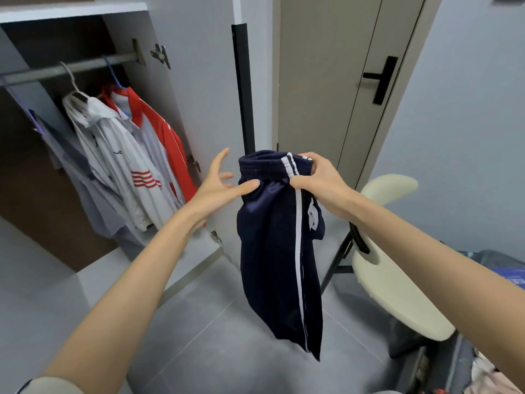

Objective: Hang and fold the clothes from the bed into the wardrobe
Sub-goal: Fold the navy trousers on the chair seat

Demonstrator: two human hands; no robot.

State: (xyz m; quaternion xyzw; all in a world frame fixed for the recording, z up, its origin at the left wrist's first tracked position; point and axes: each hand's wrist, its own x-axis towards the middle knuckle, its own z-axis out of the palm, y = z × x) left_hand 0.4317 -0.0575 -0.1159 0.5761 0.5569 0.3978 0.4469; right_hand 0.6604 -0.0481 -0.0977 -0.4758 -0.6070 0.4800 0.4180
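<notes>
Navy bottoms [279,251] w/ a white side stripe are held up by the elastic waistband, mid-air in front of the person, hanging down over the grey tiled floor [216,345]. The waistband is gripped by the right hand [321,180]: fingers curled over the top edge, thumb pinching the fabric at the stripe. The left hand [216,183] is held just beside the garment w/ fingers spread and straight; only the thumb tip is pressed against the cloth below the waistband. The wardrobe [68,12] is seen to the L, its door [199,81] swung open; the door's black edge strip [243,89] stands directly behind the bottoms. On the rail [71,69] three items are already hung close together: a red-and-white jacket [163,135] on a blue hanger [112,72], a white jacket [119,157] on a white hanger [71,81], and a grey garment [85,180] further L. The hung clothes reach down near the open door's inner face. To the R, near the hanging bottoms, a folding chair [397,297] w/ cream seat and black frame is placed. Behind it a beige room door [326,81] w/ a black handle [382,79] is closed. At bottom R, more fabric [488,373] is partly visible; what it lies on cannot be told.
</notes>
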